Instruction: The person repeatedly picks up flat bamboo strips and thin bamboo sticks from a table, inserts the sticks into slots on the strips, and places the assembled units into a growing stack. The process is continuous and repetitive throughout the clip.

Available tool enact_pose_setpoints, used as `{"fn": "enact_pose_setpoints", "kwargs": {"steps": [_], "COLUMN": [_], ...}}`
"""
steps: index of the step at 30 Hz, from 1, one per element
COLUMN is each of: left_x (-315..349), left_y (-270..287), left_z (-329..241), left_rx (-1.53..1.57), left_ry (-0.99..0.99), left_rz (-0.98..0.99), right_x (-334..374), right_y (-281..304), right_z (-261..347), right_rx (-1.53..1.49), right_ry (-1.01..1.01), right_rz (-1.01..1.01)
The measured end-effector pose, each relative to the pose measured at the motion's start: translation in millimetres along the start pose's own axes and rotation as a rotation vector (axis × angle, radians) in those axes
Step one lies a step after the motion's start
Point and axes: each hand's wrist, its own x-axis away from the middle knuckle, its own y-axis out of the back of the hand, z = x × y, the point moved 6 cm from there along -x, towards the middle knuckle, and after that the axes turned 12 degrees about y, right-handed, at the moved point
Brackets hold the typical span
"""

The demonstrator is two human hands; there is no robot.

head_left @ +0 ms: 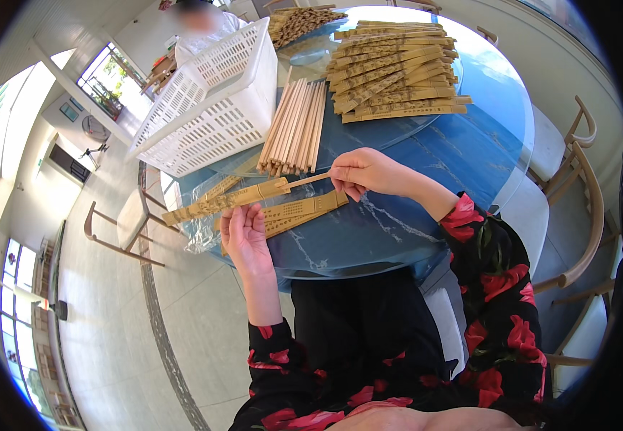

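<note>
My left hand [245,233] is closed on a long brown paper chopstick sleeve [225,202], held slanting above the table's near edge. Pinched in my right hand [363,174] is the end of a pair of wooden chopsticks [308,179], whose other end sits in the open right end of that sleeve; whether it is one stick or two I cannot tell. Just below lie more flat paper sleeves [300,212] on the blue tabletop, beside a crumpled clear plastic bag [200,237]. Beyond my hands rests a pile of bare wooden chopsticks [295,129].
A white slotted plastic basket [214,122] stands at the left. A tall stack of paper sleeves [394,72] fills the far right, with another heap [300,25] behind. The round table [397,215] has chairs [577,208] around it. Another person [207,32] is across the table.
</note>
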Motion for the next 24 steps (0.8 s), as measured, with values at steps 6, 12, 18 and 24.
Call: {"fn": "enact_pose_setpoints", "kwargs": {"steps": [6, 12, 18, 24], "left_x": [-0.9, -0.5, 6.2, 9.8], "left_y": [0.7, -4.6, -20.9, -28.8], "left_z": [0.6, 4.0, 14.5, 16.5], "left_rx": [0.014, -0.053, -0.155, -0.206], "left_ry": [0.002, 0.054, 0.184, 0.226], "left_rz": [0.053, 0.150, 0.239, 0.339], "right_x": [1.1, 1.3, 0.5, -1.8], "right_y": [-2.0, -14.9, -26.6, -24.1], "right_z": [3.5, 7.2, 6.4, 6.5], "right_rx": [0.082, 0.087, 0.055, 0.177], "right_ry": [0.017, 0.088, 0.090, 0.101], "right_rz": [0.031, 0.076, 0.159, 0.129]}}
